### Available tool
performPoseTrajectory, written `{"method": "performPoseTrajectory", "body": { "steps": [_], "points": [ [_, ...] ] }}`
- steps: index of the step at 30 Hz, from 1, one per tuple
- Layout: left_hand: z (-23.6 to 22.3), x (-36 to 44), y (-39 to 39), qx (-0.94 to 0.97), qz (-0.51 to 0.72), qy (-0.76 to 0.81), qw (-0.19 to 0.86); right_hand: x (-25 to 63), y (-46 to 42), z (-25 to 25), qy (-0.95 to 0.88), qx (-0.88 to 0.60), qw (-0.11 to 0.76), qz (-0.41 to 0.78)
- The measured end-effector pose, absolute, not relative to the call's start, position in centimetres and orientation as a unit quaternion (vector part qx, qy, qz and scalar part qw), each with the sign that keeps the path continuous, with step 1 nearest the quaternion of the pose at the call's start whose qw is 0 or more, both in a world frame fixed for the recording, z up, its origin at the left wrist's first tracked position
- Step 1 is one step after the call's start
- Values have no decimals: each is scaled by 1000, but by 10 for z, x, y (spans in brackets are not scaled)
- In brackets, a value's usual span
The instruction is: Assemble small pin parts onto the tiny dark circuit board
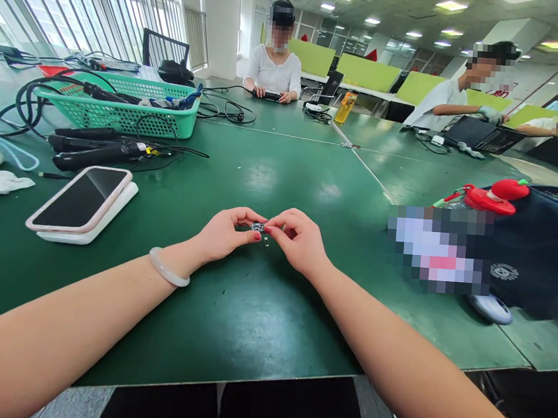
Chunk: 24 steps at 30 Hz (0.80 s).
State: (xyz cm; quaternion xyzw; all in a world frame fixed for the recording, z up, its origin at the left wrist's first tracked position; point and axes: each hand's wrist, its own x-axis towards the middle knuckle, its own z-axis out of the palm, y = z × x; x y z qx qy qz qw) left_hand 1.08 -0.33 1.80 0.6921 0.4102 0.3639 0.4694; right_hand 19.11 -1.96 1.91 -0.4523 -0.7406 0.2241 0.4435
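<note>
Between my fingertips, just above the green table (pixel 235 282), is a small dark round piece with a light pattern (pixel 258 226), perhaps a little circuit board. My left hand (pixel 227 234) pinches it from the left with thumb and fingers. From the right, my right hand (pixel 298 239) closes thumb and forefinger on its edge; whether those fingertips hold a second tiny part is hidden. A tiny rectangular piece with a pale rim (pixel 266 241) lies on the table right below the fingertips. A pale bangle (pixel 168 268) circles my left wrist.
On the left lie a phone (pixel 86 195) on a white box, black cabled handles (pixel 101 149) and a green basket (pixel 133 109). To the right are a dark bag (pixel 534 246), a red-capped bottle (pixel 494 197) and a mouse (pixel 490 308). Several people work across the tables.
</note>
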Motion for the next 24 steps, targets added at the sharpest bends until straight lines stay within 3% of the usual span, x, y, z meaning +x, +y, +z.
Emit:
{"method": "performPoseTrajectory", "body": {
  "steps": [10,17,24],
  "points": [
    [16,9,-4,606,395,355,592,195,-26,23,-815,-444,367,71],
    [14,8,-3,587,396,336,621,199,-25,26,-810,-462,355,72],
    [18,12,-4,595,360,405,593,200,-14,13,-814,-545,152,129]
  ]
}}
